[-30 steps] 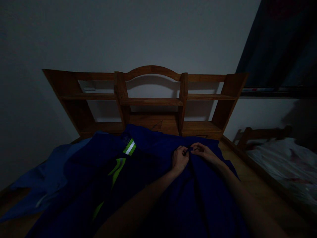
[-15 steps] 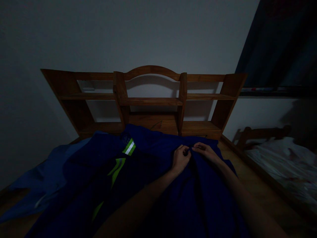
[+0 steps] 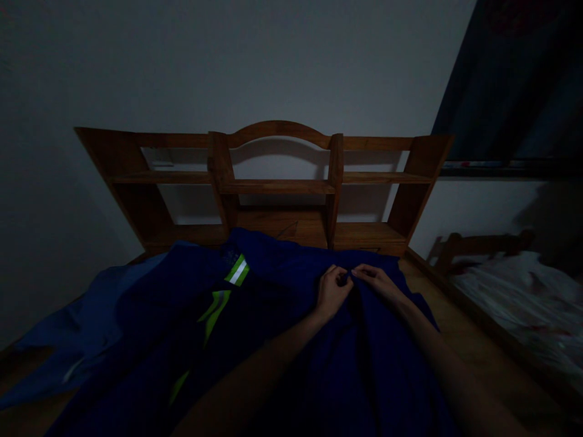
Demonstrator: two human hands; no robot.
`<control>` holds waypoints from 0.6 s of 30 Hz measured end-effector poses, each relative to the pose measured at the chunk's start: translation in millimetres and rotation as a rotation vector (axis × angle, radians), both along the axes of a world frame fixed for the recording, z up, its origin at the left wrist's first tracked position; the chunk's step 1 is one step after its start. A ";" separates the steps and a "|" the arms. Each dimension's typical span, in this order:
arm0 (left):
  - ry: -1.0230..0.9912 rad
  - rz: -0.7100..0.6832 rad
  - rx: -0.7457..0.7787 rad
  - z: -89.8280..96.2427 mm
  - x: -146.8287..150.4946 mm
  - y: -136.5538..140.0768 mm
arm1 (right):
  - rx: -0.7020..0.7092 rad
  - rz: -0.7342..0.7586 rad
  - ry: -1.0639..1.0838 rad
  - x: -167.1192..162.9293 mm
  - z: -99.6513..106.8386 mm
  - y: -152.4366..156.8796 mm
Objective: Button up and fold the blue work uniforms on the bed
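Note:
A dark blue garment (image 3: pixel 282 267) with yellow-green and silver reflective strips (image 3: pixel 237 271) lies spread out in front of me. My left hand (image 3: pixel 334 288) is closed, thumb and fingers pinching the cloth right of the middle. Close beside it, my right hand (image 3: pixel 371 278) pinches the same spot of fabric between thumb and fingertips. The cloth is drawn into a ridge under both hands, with folds running down toward me. Whatever small part sits between the fingertips is too dark to make out.
A wooden shelf unit (image 3: pixel 277 186) stands against the wall behind the garment. Lighter blue clothing (image 3: pixel 91 312) lies at the left. On the right are a low wooden frame (image 3: pixel 473 246), pale crumpled plastic or cloth (image 3: pixel 523 291) and a dark curtain (image 3: pixel 523 91).
Both hands stay nearly in place on the cloth. The right fingertips have shifted very slightly left. The garment has hardly moved.

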State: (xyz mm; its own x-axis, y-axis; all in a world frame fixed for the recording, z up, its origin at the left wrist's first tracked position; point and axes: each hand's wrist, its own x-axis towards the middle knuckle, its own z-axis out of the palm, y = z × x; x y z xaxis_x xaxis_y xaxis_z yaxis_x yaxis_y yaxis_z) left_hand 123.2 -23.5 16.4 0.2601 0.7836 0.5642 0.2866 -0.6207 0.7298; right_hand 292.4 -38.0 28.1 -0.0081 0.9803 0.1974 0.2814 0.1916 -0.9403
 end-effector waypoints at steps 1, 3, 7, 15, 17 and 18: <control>0.002 0.005 -0.003 0.1 -0.1 -0.1 | 0.010 -0.009 0.000 -0.5 0.4 -0.1; 0.011 0.013 -0.007 0.0 -0.2 -0.2 | 0.027 -0.021 -0.003 -0.9 1.3 -0.4; 0.023 0.020 -0.002 -1.7 -0.5 0.4 | 0.038 0.001 -0.013 -0.3 1.8 -0.8; 0.014 0.093 -0.029 -6.5 1.0 4.4 | 0.023 -0.019 -0.008 -0.3 -2.8 -2.2; 0.010 0.098 -0.027 -7.0 1.1 4.7 | 0.020 -0.024 -0.008 -1.1 -1.2 -3.8; 0.011 0.099 -0.026 -7.0 1.1 4.7 | 0.015 -0.023 -0.008 -1.5 -0.1 -4.5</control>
